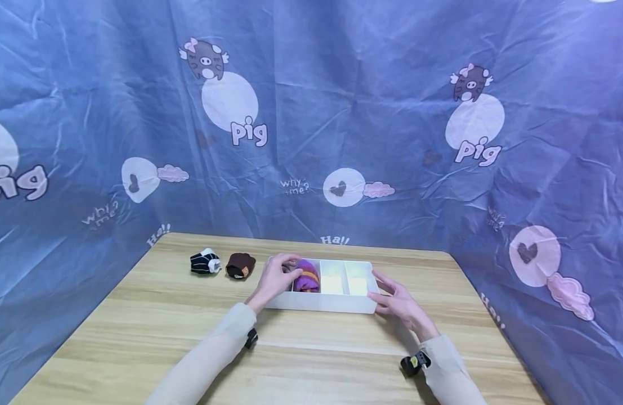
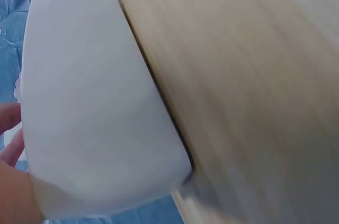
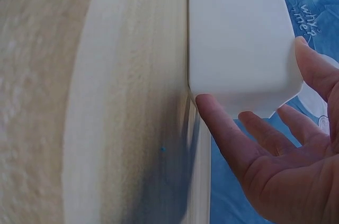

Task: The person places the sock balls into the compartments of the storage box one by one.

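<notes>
A white divided box (image 1: 321, 302) stands on the table, its compartments in a row. A rolled purple sock (image 1: 306, 275) with an orange band sits in one left of the middle. My left hand (image 1: 278, 275) reaches over the leftmost compartment, thumb and finger at the sock's left edge; I cannot tell if they pinch it. A greyish thing (image 1: 287, 269) shows partly under that hand. My right hand (image 1: 399, 302) touches the box's right end with spread, fairly straight fingers; in the right wrist view its fingertips (image 3: 206, 102) rest at the end's lower edge.
Left of the box lie a black sock bundle (image 1: 206, 262) with white stripes and a brown sock bundle (image 1: 240, 265). A wooden table (image 1: 311, 360) carries everything. Blue printed cloth (image 1: 311, 112) hangs behind it and along both sides.
</notes>
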`<state>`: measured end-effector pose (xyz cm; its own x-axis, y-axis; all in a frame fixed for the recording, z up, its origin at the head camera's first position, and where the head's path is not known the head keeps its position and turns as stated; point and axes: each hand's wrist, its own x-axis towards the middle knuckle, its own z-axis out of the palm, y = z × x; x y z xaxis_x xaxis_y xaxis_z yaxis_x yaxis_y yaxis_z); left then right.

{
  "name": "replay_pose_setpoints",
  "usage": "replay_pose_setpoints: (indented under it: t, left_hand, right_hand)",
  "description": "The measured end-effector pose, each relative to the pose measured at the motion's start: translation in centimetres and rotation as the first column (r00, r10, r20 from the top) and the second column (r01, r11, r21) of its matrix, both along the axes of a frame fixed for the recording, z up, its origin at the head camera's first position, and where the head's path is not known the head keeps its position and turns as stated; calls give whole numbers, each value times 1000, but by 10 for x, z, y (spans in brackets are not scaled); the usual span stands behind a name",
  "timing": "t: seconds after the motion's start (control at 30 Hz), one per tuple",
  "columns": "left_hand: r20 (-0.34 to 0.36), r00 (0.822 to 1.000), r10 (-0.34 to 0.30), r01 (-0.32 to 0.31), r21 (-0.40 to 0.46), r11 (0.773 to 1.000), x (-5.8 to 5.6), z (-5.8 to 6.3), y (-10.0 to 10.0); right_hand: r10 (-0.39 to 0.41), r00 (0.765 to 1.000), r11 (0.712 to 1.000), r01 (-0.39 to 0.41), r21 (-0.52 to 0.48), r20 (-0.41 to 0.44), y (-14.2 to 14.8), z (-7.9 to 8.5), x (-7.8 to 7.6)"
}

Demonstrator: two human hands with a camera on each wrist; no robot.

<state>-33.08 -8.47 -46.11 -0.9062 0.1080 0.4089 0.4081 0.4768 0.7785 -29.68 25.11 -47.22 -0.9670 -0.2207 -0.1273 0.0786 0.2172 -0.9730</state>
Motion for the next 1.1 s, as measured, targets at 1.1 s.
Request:
replay_pose_setpoints:
  t: [1.1]
  left_hand:
    - [-5,960,280,-273,193,942,-8,1,-82]
  right_hand:
    - [1,1000,1000,-1,-8,3,2,1,0]
